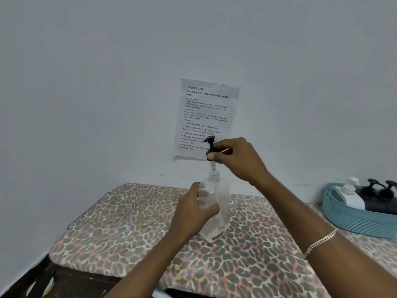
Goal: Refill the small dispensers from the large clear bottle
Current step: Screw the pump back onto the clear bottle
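A large clear bottle (221,203) stands upright on the leopard-print table (120,229), near its middle. My left hand (193,214) wraps around the bottle's body from the left. My right hand (234,160) pinches the collar of the black pump head (210,144), which is lifted above the bottle's neck with its spring and tube showing. Small dispensers lie in a teal basket (352,222) at the right: white ones (348,195) and black ones (378,196).
A printed task sheet (206,112) is taped to the pale wall behind the bottle. The table's left and front edges drop to a dark floor at the lower left. The basket sits against the wall at the right edge.
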